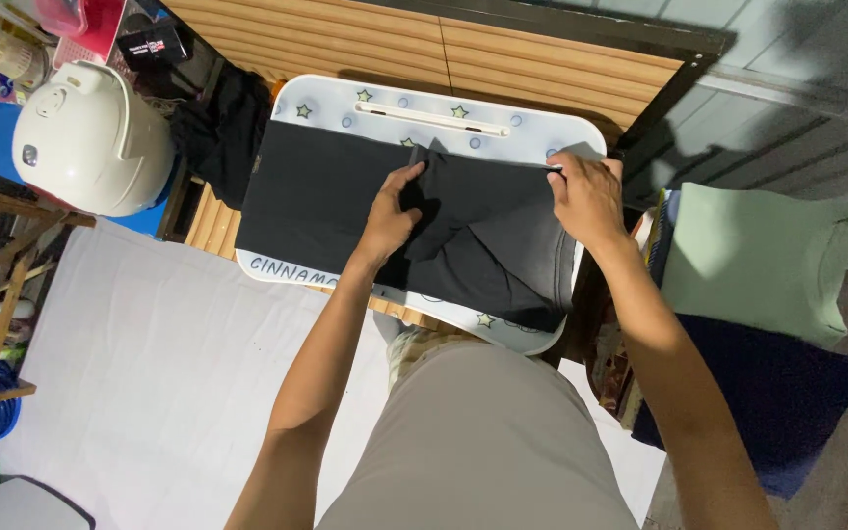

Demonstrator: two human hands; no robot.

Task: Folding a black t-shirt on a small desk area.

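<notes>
Half folded on the white lap desk point(326, 98), the black garment point(483, 245) has one flap turned over, left hand point(390, 216) pinching it at centre, right hand point(589, 196) gripping its three-o'clock edge, remainder unfolded.

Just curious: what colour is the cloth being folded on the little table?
Black garment, plain with no pattern, seen clearly in the head view.

Lived-in home corner, laundry spot. White rice cooker point(90, 137) at left, folded shirts point(753, 260) stacked at right, small white lap table point(444, 113) with star print, white sheet point(169, 373) spread on floor, wooden slat panel point(424, 44) behind.
</notes>
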